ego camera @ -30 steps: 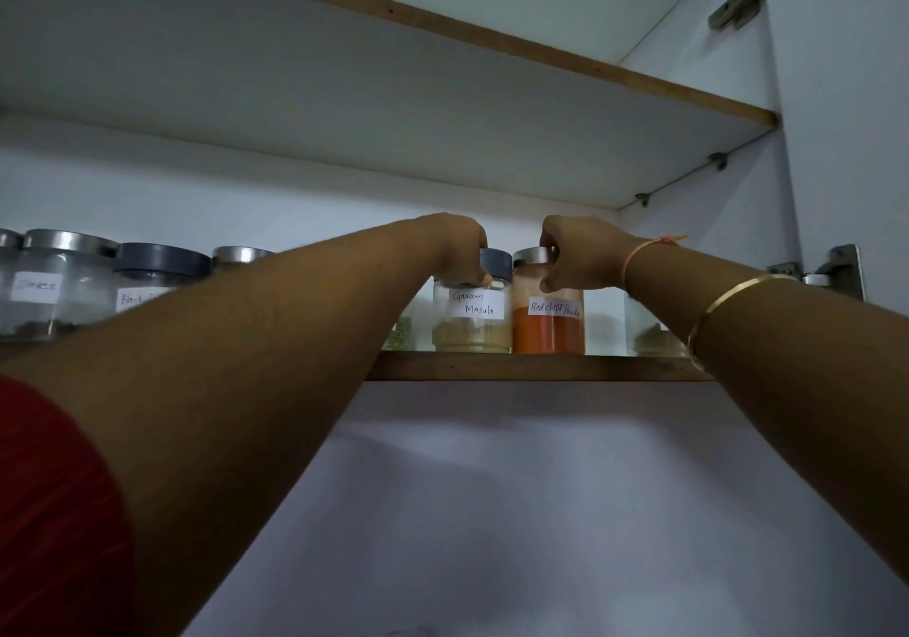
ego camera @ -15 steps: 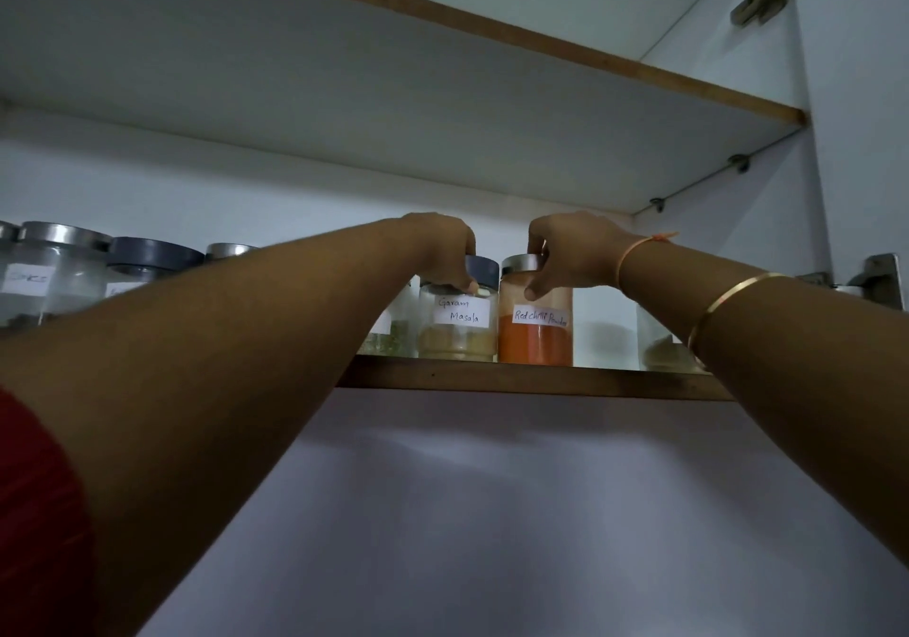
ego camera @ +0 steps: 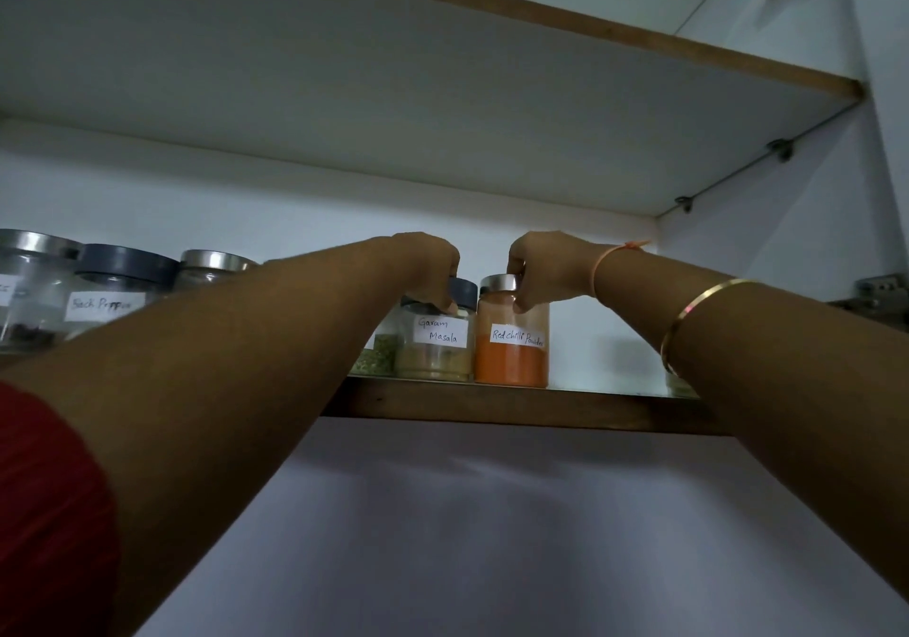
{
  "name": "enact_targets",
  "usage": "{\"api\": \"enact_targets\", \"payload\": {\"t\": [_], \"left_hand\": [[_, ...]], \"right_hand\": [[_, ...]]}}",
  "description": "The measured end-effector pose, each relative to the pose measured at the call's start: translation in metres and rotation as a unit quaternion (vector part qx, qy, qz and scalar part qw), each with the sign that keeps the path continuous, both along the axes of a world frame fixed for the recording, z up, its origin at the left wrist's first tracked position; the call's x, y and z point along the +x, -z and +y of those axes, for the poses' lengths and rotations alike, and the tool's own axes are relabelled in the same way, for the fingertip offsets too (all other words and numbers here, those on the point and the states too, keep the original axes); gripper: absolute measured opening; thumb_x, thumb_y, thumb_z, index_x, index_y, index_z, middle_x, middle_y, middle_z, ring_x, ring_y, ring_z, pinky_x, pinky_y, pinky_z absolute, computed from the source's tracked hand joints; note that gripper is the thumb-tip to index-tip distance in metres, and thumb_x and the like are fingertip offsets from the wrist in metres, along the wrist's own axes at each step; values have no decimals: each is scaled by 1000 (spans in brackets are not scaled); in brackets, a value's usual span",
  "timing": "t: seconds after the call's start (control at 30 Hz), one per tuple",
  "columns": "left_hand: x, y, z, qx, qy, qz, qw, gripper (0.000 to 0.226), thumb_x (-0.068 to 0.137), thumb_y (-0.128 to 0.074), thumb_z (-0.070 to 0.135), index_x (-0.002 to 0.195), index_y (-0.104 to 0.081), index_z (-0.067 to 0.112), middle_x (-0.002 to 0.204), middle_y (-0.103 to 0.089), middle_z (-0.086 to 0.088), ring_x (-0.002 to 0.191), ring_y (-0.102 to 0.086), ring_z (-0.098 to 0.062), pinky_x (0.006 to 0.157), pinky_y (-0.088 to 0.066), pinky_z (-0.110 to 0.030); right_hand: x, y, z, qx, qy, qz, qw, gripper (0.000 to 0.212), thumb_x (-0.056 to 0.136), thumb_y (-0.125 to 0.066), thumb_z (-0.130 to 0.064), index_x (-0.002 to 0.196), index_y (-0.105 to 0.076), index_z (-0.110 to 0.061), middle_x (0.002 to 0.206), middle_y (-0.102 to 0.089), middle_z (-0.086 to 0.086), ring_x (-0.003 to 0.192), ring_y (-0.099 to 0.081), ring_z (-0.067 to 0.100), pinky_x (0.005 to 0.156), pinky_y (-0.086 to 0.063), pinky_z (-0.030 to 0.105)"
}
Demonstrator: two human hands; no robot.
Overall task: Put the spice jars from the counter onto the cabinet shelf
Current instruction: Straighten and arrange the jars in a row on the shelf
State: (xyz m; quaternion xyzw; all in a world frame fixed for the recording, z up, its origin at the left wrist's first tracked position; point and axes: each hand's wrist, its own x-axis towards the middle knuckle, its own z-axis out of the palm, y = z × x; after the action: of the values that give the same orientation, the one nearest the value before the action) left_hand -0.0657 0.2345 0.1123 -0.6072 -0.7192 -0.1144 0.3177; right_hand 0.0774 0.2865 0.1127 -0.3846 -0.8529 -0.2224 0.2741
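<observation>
Two spice jars stand side by side on the cabinet shelf (ego camera: 590,410). The garam masala jar (ego camera: 435,353) has a dark lid and pale powder; my left hand (ego camera: 428,270) grips its lid from above. Touching it on the right is the red chilli powder jar (ego camera: 511,356), orange inside with a silver lid. My right hand (ego camera: 541,267) holds that lid, fingers curled round it. Both jars rest upright near the shelf's front edge.
More labelled jars line the shelf at left, among them a black pepper jar (ego camera: 115,287) and a silver-lidded one (ego camera: 214,267). A jar of green spice (ego camera: 378,358) sits behind my left arm. Another shelf (ego camera: 541,21) hangs above. A door hinge (ego camera: 880,292) is at right.
The view has tilted up slightly, so the shelf sits lower in frame. Both hands stay on the same jar lids; the jars look much as before.
</observation>
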Motion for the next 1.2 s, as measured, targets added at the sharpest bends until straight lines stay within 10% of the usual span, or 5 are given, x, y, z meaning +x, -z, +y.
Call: {"api": "enact_targets", "payload": {"t": [0.23, 0.53, 0.83, 1.0, 1.2], "left_hand": [[0, -4, 15, -42, -37, 30, 998, 43, 90, -61, 29, 126, -53, 7, 123, -59, -10, 112, -56, -27, 92, -44, -34], [5, -6, 27, -70, -83, 84, 991, 33, 91, -59, 30, 114, -60, 6, 90, -60, -5, 83, -54, -19, 77, -42, -30], [12, 17, 26, -15, -79, 40, 996, 41, 94, -50, 13, 132, -38, 5, 123, -56, -13, 109, -54, -26, 85, -41, -31], [24, 25, 9, 19, -61, 26, 998, 80, 94, -47, 43, 150, -2, 10, 155, -12, -24, 144, -6, -40, 117, -11, -47], [62, 37, -10, 62, 59, -18, 996, 69, 93, -49, 33, 148, -17, 5, 148, -30, -19, 137, -27, -33, 112, -26, -42]], "right_hand": [[-9, -10, 23, -87, 1, -25, 996, 40, 79, -71, -15, 115, -60, -1, 111, -65, 14, 75, -61, 16, 55, -46, 18], [-18, -7, 42, -125, 0, -23, 992, 45, 81, -70, -17, 120, -53, -3, 115, -62, 13, 90, -58, 19, 56, -43, 17], [-15, 2, 47, -127, -2, 6, 992, 61, 86, -61, -11, 141, -34, -10, 137, -48, 13, 121, -49, 29, 102, -45, 41], [-11, 8, 32, -124, -26, 12, 992, 90, 92, -57, -13, 152, 9, -25, 157, 14, 21, 141, -24, 44, 112, -30, 52], [10, 7, 10, -82, 9, -13, 997, 78, 94, -49, -15, 153, 3, -19, 157, 0, 25, 137, -31, 43, 111, -32, 49]]}}
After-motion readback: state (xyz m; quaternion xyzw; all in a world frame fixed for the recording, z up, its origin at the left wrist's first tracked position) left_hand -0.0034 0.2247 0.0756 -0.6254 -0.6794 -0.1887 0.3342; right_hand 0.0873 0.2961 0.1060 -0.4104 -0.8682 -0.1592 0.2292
